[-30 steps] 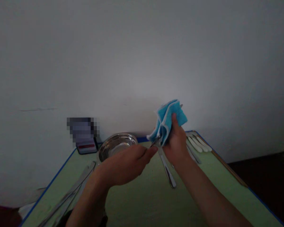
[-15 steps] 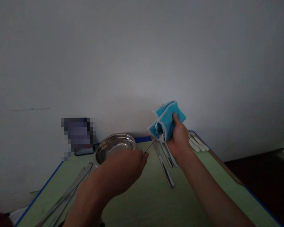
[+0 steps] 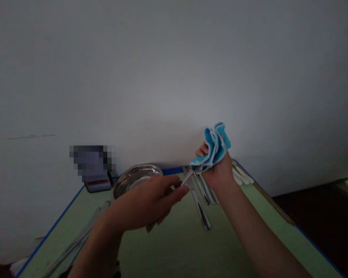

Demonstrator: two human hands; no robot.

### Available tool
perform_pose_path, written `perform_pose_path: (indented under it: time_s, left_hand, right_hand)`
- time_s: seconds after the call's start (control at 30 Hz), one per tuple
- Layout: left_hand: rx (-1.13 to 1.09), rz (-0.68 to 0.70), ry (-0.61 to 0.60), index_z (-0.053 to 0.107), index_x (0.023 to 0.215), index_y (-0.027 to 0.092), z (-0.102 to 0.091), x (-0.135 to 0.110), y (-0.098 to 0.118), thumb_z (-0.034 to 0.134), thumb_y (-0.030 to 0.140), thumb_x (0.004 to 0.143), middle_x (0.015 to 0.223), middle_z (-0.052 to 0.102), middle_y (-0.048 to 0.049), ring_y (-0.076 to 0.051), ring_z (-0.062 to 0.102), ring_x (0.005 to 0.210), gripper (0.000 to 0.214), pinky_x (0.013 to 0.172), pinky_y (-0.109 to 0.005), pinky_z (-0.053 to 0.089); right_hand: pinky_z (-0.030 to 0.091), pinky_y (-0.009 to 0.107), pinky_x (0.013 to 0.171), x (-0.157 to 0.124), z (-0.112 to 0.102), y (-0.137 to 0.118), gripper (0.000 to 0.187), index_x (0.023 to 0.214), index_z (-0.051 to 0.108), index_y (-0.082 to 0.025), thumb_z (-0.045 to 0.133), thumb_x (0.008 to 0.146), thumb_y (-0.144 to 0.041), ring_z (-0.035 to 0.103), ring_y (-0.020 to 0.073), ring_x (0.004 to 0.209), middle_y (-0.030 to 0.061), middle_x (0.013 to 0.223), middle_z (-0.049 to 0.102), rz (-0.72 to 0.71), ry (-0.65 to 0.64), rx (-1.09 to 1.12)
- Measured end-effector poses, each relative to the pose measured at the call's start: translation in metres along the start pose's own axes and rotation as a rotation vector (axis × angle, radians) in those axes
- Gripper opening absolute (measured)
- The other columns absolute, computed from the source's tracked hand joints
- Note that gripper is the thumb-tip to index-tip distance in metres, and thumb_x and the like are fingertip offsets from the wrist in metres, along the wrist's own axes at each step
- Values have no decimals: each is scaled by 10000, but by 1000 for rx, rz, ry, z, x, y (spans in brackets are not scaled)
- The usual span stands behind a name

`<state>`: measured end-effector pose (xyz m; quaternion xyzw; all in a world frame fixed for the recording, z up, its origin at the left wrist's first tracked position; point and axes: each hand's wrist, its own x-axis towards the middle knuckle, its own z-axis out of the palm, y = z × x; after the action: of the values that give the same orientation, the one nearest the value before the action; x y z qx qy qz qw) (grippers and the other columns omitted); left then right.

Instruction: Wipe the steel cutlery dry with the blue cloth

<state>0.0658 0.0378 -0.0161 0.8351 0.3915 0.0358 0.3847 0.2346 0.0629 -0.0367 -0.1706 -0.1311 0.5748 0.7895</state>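
Note:
My left hand (image 3: 159,197) grips a flat, shiny table knife (image 3: 187,177), its far end hidden in a blue cloth (image 3: 214,148) with white edging. My right hand (image 3: 220,168) is closed around that bunched cloth, fingertips curling over its left side. Beneath the cloth, another table knife (image 3: 201,212) lies on the table, beside several metal cutlery handles (image 3: 204,193) whose upper ends are partly covered. Behind my left hand stands a shiny metal bowl (image 3: 127,181), partly blocked by the hand.
A phone (image 3: 98,185), its upper part pixelated, leans at the back left of the green table (image 3: 179,247). Long metal cutlery (image 3: 72,245) lies at the left, partly behind my forearm. Several white pieces (image 3: 242,173) lie near the right edge. A wall (image 3: 174,77) rises behind.
The cloth has turned and bunched up in my right hand, whose fingers now show on its left side. My left hand has rotated, showing the knife's flat side.

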Motion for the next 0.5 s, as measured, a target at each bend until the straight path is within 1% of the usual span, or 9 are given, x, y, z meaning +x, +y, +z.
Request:
perform_pose_path:
  time_s: [0.1,0.2,0.27,0.4,0.5]
  left_hand:
    - [98,-43,83,494,762,193,-2,-2,1,305,540,885,491,478,56,-89,479,335,414,298,-157,350]
    - [204,-12,180,512,749,185,-3,-3,4,321,503,890,535,519,34,-87,496,378,397,325,-156,346]
    - [261,9,226,521,744,181,-3,-5,6,328,479,892,557,542,25,-84,492,392,385,339,-160,339]
    - [302,10,259,529,739,182,-5,-7,9,320,478,890,561,548,23,-86,477,394,392,352,-173,332]
    - [270,-3,249,522,740,184,-7,-8,9,338,488,883,543,532,33,-83,464,377,383,342,-172,325]
  right_hand:
    - [407,190,430,0,0,6,433,598,522,-172,385,880,-470,495,75,430,-35,467,513,18,77,-101]
    - [467,221,500,2,-3,11,351,673,566,-167,433,868,-426,566,102,490,-15,514,581,-1,128,-158]
    - [488,234,537,2,-6,13,301,724,587,-160,474,851,-408,581,104,515,-11,559,613,-31,145,-178]
    - [485,228,530,1,-7,15,274,739,598,-156,555,796,-420,556,94,499,-28,570,613,-59,153,-228]
    - [490,224,543,-2,-5,16,230,721,603,-165,603,761,-391,563,97,515,-38,571,618,-69,179,-235]
